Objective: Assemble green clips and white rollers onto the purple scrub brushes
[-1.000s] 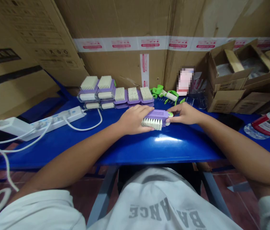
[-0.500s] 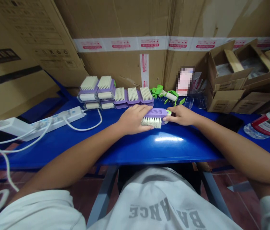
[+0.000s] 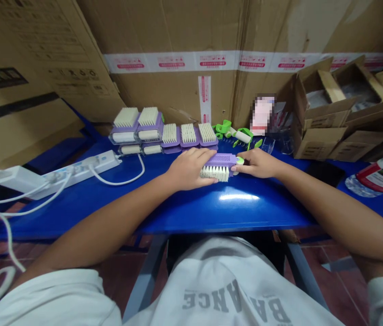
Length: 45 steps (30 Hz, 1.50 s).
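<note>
A purple brush point(image 3: 221, 159) with cream bristles lies on its side just above the blue table. My left hand point(image 3: 189, 170) is wrapped round its left part, hiding that end. At the brush's right end, my right hand point(image 3: 256, 163) pinches a small green and white part point(image 3: 239, 160) between thumb and fingers. Whether that part is fixed to the brush I cannot tell. Behind my hands stand more purple brushes point(image 3: 188, 133), bristles up, in a row. Green clips and white rollers point(image 3: 242, 136) lie loose beside them, with small springs.
A white power strip point(image 3: 76, 174) with plugged-in cables runs along the left of the blue table point(image 3: 191, 213). Open cardboard boxes point(image 3: 323, 136) are stacked at the right, near a dark flat object point(image 3: 323, 173) and a labelled plastic jar point(image 3: 381, 174). Cardboard point(image 3: 164, 27) walls the back.
</note>
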Available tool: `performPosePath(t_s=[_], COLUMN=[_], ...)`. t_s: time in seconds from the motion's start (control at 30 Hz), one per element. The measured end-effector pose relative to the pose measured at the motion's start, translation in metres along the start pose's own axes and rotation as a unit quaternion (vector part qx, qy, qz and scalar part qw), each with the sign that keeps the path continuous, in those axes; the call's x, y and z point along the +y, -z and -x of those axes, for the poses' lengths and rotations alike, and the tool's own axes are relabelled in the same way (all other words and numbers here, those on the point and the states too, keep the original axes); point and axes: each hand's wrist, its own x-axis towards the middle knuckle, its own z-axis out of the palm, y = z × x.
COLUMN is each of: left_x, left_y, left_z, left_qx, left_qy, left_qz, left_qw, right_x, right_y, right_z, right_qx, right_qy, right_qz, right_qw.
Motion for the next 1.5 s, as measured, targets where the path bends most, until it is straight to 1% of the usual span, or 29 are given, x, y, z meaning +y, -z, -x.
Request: performPosePath(t_s=[0.53, 0.9, 1.0, 1.2, 1.5], left_x=[0.0, 0.001, 0.001, 0.0, 0.0], left_y=[0.0, 0.001, 0.001, 0.001, 0.002], left_z=[0.0, -0.001, -0.001, -0.001, 0.0], left_qx=[-0.004, -0.004, -0.005, -0.009, -0.009], left_qy=[0.005, 0.007, 0.006, 0.008, 0.009], left_qz=[0.001, 0.003, 0.001, -0.001, 0.002], left_qw=[1.0, 1.0, 1.0, 1.0, 1.0], right_x=[-0.012, -0.016, -0.016, -0.011, -0.006], right_y=[0.001, 0.0, 0.001, 0.003, 0.004], right_z=[0.0, 0.001, 0.001, 0.001, 0.001], right_qx=[-0.024, -0.04, -0.044, -0.054, -0.049], right_qy=[-0.019, -0.034, -0.035, -0.021, -0.002], right_qz=[0.095, 0.154, 0.149, 0.107, 0.062], right_qw=[0.995, 0.987, 0.987, 0.993, 0.997])
